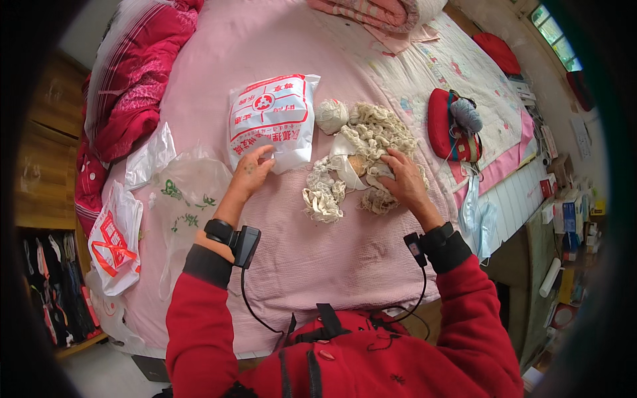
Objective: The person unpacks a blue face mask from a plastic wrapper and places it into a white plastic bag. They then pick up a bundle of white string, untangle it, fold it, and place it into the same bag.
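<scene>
My left hand (252,171) is at the lower left corner of a puffed white plastic bag (272,123) with red print. Its fingers are apart and slightly bent, with nothing in them. To the right of the bag lies a loose heap of cream yarn (381,129) in tangled hanks. Over the heap's right side is my right hand (406,178), its fingers spread against the strands. A wound ball of off-white yarn (332,116) sits between bag and heap. Amid the strands are a white wrap (345,161) and a small tan piece (357,164), whose kind I cannot make out.
A pink bedspread (298,259) lies beneath everything. At left are a clear bag with green print (189,192), a white-and-red carrier bag (116,239) and a red quilt (133,99). At right lie a red pouch (440,126), a grey-blue yarn ball (466,116) and face masks (481,219).
</scene>
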### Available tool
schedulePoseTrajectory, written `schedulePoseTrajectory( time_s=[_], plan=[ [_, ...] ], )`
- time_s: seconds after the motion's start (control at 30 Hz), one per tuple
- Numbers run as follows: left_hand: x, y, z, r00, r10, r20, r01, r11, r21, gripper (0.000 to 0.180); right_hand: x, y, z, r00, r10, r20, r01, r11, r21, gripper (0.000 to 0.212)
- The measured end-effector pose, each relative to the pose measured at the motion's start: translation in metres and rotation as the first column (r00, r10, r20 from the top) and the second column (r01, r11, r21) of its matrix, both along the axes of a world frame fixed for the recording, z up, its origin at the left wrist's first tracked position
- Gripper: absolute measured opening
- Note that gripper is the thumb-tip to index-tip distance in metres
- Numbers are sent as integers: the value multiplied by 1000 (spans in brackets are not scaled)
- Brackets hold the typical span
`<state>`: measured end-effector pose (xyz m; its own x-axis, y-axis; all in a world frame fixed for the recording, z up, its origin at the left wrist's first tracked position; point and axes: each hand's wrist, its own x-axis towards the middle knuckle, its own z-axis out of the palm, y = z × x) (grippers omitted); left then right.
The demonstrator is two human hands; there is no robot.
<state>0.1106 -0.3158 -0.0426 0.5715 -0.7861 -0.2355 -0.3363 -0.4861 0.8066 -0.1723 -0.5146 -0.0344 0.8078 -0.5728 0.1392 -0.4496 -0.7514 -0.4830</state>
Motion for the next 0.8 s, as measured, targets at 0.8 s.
schedulePoseTrajectory(
  time_s=[0.8],
  plan=[
    [-112,89,71,881,25,-472,-190,933,-306,24,61,32,-13,953,149,-262,-230,921,-314,20]
  ],
)
